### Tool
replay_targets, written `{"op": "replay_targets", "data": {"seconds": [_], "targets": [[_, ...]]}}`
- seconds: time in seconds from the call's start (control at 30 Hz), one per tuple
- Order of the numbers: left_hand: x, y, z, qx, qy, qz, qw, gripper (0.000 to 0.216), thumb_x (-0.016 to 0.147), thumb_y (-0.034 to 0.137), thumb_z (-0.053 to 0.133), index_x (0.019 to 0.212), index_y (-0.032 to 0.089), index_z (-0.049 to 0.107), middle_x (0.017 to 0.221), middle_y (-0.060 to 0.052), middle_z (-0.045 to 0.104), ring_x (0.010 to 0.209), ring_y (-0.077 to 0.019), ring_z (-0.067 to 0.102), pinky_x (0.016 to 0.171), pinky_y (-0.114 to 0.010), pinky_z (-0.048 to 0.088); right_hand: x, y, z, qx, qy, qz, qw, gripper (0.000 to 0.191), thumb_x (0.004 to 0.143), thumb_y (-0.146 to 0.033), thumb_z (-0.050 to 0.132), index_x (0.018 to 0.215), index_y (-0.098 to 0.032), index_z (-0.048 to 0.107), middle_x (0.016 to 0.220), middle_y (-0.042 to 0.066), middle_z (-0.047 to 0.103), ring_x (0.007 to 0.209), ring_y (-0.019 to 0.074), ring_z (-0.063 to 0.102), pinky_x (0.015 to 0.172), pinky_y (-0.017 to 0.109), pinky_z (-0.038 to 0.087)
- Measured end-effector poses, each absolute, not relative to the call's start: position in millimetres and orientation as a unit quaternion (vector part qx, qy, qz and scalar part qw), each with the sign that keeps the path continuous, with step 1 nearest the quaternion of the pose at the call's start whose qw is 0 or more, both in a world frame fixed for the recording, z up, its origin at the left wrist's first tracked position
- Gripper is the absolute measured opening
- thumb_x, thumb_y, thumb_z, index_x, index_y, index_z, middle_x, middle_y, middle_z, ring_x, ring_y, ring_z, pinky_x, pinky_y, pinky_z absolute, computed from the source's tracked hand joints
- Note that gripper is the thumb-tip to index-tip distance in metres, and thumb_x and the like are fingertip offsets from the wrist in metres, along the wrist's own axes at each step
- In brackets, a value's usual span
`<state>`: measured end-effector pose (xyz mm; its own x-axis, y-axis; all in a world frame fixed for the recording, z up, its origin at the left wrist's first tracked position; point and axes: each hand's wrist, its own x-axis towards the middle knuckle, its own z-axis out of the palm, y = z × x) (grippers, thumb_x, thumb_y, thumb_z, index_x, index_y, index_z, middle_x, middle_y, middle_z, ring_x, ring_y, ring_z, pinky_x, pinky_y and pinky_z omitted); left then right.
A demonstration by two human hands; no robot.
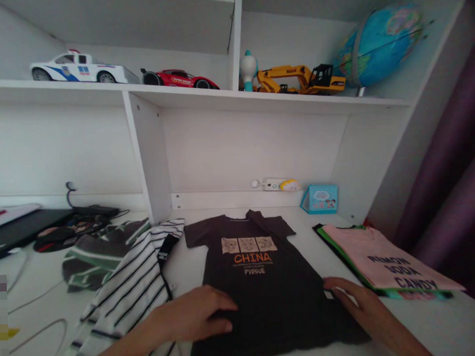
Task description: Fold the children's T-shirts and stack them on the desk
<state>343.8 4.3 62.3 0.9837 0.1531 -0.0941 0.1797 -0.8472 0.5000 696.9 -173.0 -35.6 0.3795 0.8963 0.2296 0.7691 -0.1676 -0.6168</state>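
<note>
A dark brown T-shirt [260, 286] with orange "CHINA" print lies flat on the white desk [293, 217], collar toward the back. My left hand [199, 314] rests palm down on its lower left part, fingers spread a little. My right hand [354, 301] lies flat on the shirt's lower right edge, fingertips on the hem. Neither hand grips the cloth. A black-and-white striped shirt [128, 296] lies just left of my left arm.
A folded stack topped by a pink shirt [384, 261] sits at the right. A green-striped garment [96, 255] and a laptop [21, 227] lie at the left. A small blue box [320, 198] stands at the back. Toy cars, an excavator and a globe [377, 46] fill the shelf above.
</note>
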Motion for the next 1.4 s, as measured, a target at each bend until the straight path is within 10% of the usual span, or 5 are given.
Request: {"op": "replay_targets", "data": {"seconds": [0.2,0.47,0.67,1.1,1.4], "targets": [[371,49,18,0.965,0.222,-0.022,0.136,0.070,0.076,0.055,0.046,0.134,0.023,0.025,0.141,-0.015,0.016,0.128,-0.0320,0.013,0.099,-0.048,0.021,658,-149,-42,-0.780,-0.584,0.090,0.205,0.049,0.080,-0.044,0.038,0.122,-0.021,0.047,0.133,0.005,0.037,0.122,0.0217,0.035,0.102,0.040,0.027],[374,35,34,0.965,0.255,-0.010,0.063,0.056,0.081,0.057,0.033,0.122,0.021,0.046,0.107,-0.016,0.058,0.104,-0.0301,0.051,0.095,-0.054,0.019,685,-143,-30,-0.820,-0.555,0.052,0.128,0.041,0.083,-0.042,0.031,0.108,-0.023,0.058,0.098,0.008,0.064,0.090,0.0242,0.060,0.080,0.038,0.045],[385,69,-5,0.941,0.332,0.041,0.051,0.065,0.080,0.061,0.031,0.133,0.024,0.028,0.140,-0.017,0.019,0.127,-0.0358,0.013,0.097,-0.053,0.018,719,-77,-31,-0.811,-0.574,0.020,0.116,0.047,0.086,-0.035,0.026,0.124,-0.016,0.044,0.130,0.007,0.043,0.119,0.0173,0.038,0.099,0.032,0.030],[384,77,-29,0.928,0.365,0.054,0.048,0.072,0.076,0.069,0.021,0.135,0.028,0.022,0.141,-0.013,0.017,0.128,-0.0336,0.008,0.099,-0.051,0.014,699,-42,-45,-0.890,-0.450,-0.020,0.075,0.059,0.083,-0.042,0.030,0.135,-0.014,0.024,0.140,0.012,0.023,0.128,0.0296,0.017,0.094,0.053,0.028],[387,70,-15,0.929,0.363,0.032,0.066,0.062,0.082,0.057,0.030,0.133,0.022,0.028,0.141,-0.017,0.014,0.128,-0.0348,0.005,0.096,-0.059,0.011,710,-193,-80,-0.898,-0.386,0.067,0.201,0.045,0.066,-0.053,0.048,0.088,-0.015,0.059,0.090,0.015,0.064,0.085,0.0285,0.061,0.075,0.038,0.047]]}}
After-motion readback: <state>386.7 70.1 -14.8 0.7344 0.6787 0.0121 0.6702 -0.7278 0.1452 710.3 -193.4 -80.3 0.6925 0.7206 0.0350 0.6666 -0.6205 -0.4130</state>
